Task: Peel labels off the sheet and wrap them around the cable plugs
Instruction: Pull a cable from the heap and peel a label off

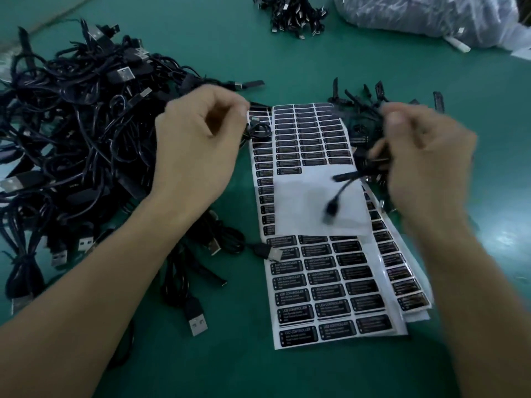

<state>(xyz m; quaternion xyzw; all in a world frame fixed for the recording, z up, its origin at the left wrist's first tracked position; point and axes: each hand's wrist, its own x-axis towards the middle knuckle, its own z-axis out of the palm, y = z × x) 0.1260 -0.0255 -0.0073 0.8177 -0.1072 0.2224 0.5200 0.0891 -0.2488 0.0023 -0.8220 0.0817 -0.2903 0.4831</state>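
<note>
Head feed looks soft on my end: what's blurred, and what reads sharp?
Head view: the right hand and the cable it grips are smeared by motion; the left hand is crisper; the near label sheet has legible print, farther rows do not; light is dim and even, without glare.

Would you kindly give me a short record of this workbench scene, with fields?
Surface: green table
Label sheets: overlapping, centre, partly peeled
Left hand: fingers curled above sheet edge; contents unclear
Right hand: grips black cable, blurred
Cable pile: left of the sheets
</note>
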